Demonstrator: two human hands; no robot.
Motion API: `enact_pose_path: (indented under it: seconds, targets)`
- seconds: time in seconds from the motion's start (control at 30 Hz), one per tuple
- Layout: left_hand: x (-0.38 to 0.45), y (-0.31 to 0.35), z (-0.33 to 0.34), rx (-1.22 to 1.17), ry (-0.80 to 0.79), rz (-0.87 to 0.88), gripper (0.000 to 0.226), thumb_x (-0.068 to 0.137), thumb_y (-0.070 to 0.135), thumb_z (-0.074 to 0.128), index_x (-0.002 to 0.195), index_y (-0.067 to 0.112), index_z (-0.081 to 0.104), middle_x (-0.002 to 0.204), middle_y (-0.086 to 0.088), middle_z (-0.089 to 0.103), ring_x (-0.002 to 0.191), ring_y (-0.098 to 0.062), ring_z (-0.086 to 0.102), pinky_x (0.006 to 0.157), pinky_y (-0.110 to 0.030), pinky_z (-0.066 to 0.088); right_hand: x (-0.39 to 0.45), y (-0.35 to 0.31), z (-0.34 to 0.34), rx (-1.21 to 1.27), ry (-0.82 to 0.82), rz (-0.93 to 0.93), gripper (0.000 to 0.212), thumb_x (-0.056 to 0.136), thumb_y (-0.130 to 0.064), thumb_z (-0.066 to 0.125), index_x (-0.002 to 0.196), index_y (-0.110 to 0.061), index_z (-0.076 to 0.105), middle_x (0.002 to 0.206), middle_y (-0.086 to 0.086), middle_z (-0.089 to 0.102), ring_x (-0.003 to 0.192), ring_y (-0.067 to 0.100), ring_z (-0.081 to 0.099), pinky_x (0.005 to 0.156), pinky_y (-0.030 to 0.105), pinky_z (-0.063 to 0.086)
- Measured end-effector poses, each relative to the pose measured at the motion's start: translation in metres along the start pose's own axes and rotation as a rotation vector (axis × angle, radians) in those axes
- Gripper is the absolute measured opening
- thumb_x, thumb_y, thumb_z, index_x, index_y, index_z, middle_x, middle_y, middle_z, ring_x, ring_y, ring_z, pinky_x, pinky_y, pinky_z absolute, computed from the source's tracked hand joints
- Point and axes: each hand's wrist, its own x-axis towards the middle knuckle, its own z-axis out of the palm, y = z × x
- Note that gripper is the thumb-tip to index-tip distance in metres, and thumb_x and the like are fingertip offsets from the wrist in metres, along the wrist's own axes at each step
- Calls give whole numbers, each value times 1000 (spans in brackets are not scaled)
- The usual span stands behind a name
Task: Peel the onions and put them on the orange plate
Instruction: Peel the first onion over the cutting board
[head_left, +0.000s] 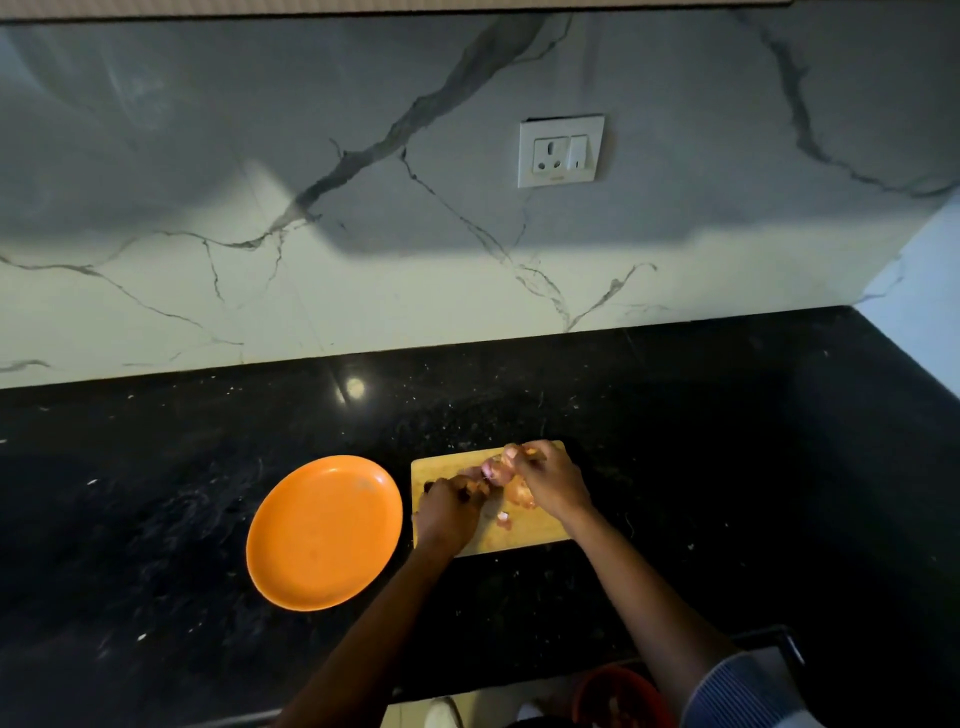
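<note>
- Peeling underway: onion (496, 470), small, light, over the cutting board (540, 525); papery skin brittle, flesh likely slippery.
- Left hand (449, 506) curls round it; right hand (545, 480) pinches skin.
- Orange plate (291, 561) bare, beside board.

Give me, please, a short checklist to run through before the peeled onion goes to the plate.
1. Onion held over the cutting board: ok.
2. Left hand gripping something: ok, but what it holds, cannot tell.
3. Right hand pinching at the onion: ok.
4. Onion fully peeled: cannot tell, blurred.
5. Orange plate bare and beside the board: ok.
6. Peel scraps kept on the board: ok.
</note>
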Motion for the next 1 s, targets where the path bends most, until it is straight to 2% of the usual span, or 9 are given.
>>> enact_pose_path:
  seconds: [0.1,0.2,0.37,0.5,0.57,0.63,0.8,0.9,1.0]
  targets:
    - [2,-3,0,191,-16,10,34,95,46,59,119,24,69,121,-5,67,116,-29,59,97,-44,48,-1,1,-1,28,-15,2,44,93,-53,64,124,-21,64,121,3,67,111,21,63,88,33,51]
    - [1,1,0,268,-45,38,32,96,37,58,122,20,66,125,-5,65,122,-29,54,98,-44,40,-6,7,-1,30,-31,11,48,89,-54,68,125,-22,63,121,0,66,109,19,63,87,33,52]
    - [1,-1,1,338,-92,40,36,105,37,40,124,20,65,127,-10,65,124,-31,53,104,-45,35,-13,13,-2,74,-37,-27,45,81,-42,81,116,-20,64,110,-3,67,91,8,61,67,17,45]
    - [0,-3,-2,374,-52,101,29,104,33,47,125,27,66,121,-7,68,114,-27,62,96,-38,44,-13,12,-3,62,-40,-40,40,83,-38,80,115,-20,64,109,-6,66,96,9,62,63,13,40]
    - [3,-4,-1,312,-66,94,27,101,35,53,123,30,68,118,-5,69,110,-26,65,93,-36,49,-14,10,-3,54,-48,-48,40,83,-36,80,116,-19,64,106,-8,64,94,7,60,60,8,37]
    - [4,-5,0,234,-113,94,26,97,37,60,120,30,69,116,-5,71,108,-24,66,91,-34,52,-15,9,-3,40,-46,-60,41,82,-38,81,115,-21,64,105,-8,65,93,6,59,63,11,38]
    - [6,-4,-3,194,-206,132,29,101,39,53,121,25,67,117,-5,72,109,-24,66,90,-30,49,-21,6,-2,43,-35,-87,43,79,-43,82,110,-23,61,97,-16,59,86,-3,53,65,12,38]
    - [8,-6,-7,138,-168,135,28,101,42,51,118,26,68,114,-4,74,108,-25,66,91,-32,51,-24,7,-2,52,-38,-106,39,79,-42,82,106,-24,60,96,-16,60,91,3,58,66,13,39]
    - [6,-3,-12,77,-96,125,23,103,32,49,114,24,68,110,-5,74,105,-25,66,77,-27,43,-26,6,-3,88,-39,-132,36,79,-43,82,104,-27,61,95,-17,62,88,-3,57,67,11,40]
